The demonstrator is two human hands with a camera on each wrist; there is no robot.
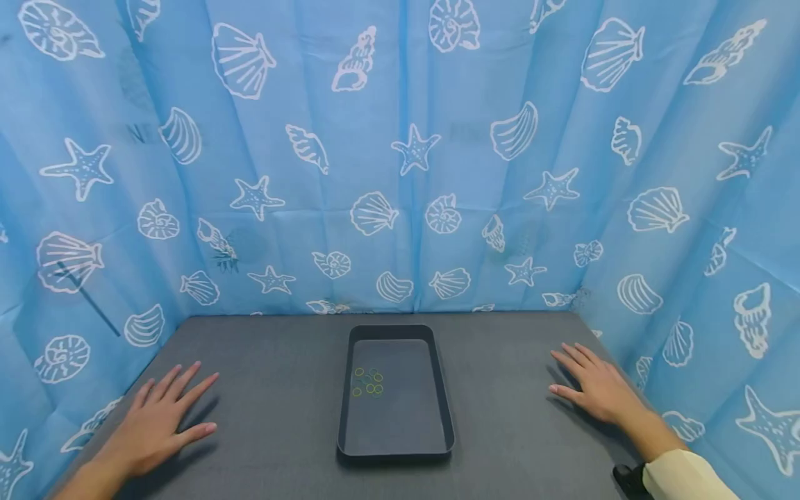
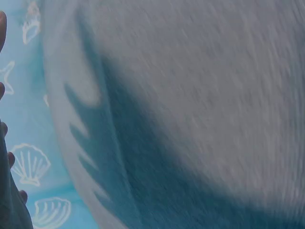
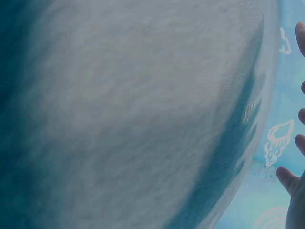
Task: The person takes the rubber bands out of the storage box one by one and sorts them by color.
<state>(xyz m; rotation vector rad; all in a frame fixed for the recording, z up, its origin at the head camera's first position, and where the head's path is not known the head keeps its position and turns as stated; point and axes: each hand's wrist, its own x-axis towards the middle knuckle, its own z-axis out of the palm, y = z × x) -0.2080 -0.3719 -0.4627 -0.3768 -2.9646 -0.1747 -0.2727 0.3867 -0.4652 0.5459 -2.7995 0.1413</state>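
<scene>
My left hand (image 1: 153,430) is held over the left part of the grey table, fingers spread and straight, with nothing in it. On the other side, my right hand (image 1: 596,385) hovers above the table with its fingers extended, also holding nothing. Between them lies a dark grey rectangular tray (image 1: 396,451), apart from both hands. Several small thin rings (image 1: 370,389), some yellow and some greenish, sit in the left half of the tray. In the left wrist view the fingertips (image 2: 10,160) show at the left edge; in the right wrist view, fingertips (image 3: 286,179) show at the right edge.
The grey table (image 1: 269,403) carries the tray near its middle. A blue curtain (image 1: 400,243) with white shell and starfish prints hangs along the back and both sides. A dark band (image 1: 631,480) sits at the right wrist beside a cream sleeve (image 1: 684,476).
</scene>
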